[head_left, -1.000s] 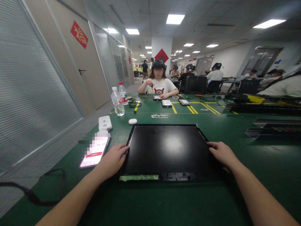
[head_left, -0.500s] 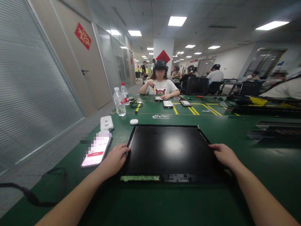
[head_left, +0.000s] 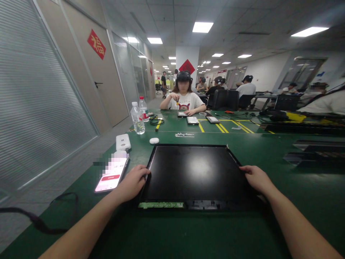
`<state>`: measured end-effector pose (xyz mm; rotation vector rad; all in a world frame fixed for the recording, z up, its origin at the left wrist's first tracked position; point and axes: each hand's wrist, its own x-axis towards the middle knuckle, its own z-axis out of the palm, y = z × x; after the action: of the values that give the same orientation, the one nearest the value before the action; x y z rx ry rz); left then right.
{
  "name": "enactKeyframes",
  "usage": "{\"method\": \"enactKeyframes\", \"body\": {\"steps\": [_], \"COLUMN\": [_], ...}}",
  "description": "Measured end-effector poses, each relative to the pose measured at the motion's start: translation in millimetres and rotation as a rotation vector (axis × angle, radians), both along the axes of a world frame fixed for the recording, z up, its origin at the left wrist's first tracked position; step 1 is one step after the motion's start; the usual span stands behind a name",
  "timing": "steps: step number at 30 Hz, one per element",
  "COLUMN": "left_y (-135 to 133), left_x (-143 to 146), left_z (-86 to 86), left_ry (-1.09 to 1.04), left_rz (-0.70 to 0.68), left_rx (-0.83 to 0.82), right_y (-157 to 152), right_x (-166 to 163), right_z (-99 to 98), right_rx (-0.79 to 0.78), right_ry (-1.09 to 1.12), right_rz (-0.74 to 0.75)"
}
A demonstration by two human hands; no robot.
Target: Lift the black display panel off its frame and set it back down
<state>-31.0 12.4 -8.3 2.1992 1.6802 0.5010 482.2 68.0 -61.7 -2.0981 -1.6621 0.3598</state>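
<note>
A black flat display panel in a thin frame (head_left: pixel 172 176) lies in front of me, its dark screen facing up and reflecting a ceiling light. Along its near edge runs a narrow green circuit board (head_left: pixel 161 205). My left hand (head_left: pixel 136 181) grips the panel's left edge, thumb and fingers closed on the rim. On the opposite side my right hand (head_left: pixel 256 178) holds the right edge, with its thumb on top and the other fingers hidden below.
Left of the panel are a lit phone (head_left: pixel 111 176), a white power bank (head_left: pixel 123 142), a small white case (head_left: pixel 154 140) and a water bottle (head_left: pixel 138 120). Across the green table (head_left: pixel 215 233) a person works on a hard drive (head_left: pixel 182 113). Dark metal strips (head_left: pixel 309 158) lie at right.
The view has tilted up very slightly. Both hands keep their hold on the panel's sides, and the panel stays in place.
</note>
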Motion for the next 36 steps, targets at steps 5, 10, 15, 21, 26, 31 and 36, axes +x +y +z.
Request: {"method": "enactKeyframes", "body": {"steps": [5, 10, 15, 21, 26, 31, 36], "left_y": [1.1, 1.2, 3.5, 6.2, 8.7, 9.3, 0.1], "left_x": [-2.5, -3.1, -2.7, -5.4, -6.6, -6.7, 1.9], "left_z": [-3.4, -9.3, -18.5, -19.9, -17.1, -13.8, 5.1], "left_ry": [-0.034, -0.040, -0.007, 0.153, 0.111, -0.048, -0.372], "left_rz": [-0.004, 0.033, 0.097, 0.171, 0.099, 0.129, 0.275], "left_rx": [-0.004, 0.027, 0.108, 0.089, 0.063, 0.043, -0.105], "right_y": [0.9, 1.3, 1.0, -0.4, -2.1, -2.5, -2.2], "right_x": [0.7, 0.4, -0.7, -2.5, -5.8, -7.4, -8.8], "right_z": [-2.8, -3.7, -2.3, 3.4, 6.7, 6.5, 5.9], "right_rx": [0.019, 0.035, 0.035, 0.039, 0.027, 0.018, 0.019], "right_ry": [0.009, 0.017, 0.019, 0.009, 0.014, 0.028, 0.032], "right_rz": [-0.007, -0.007, -0.008, -0.017, -0.007, -0.009, -0.021]}}
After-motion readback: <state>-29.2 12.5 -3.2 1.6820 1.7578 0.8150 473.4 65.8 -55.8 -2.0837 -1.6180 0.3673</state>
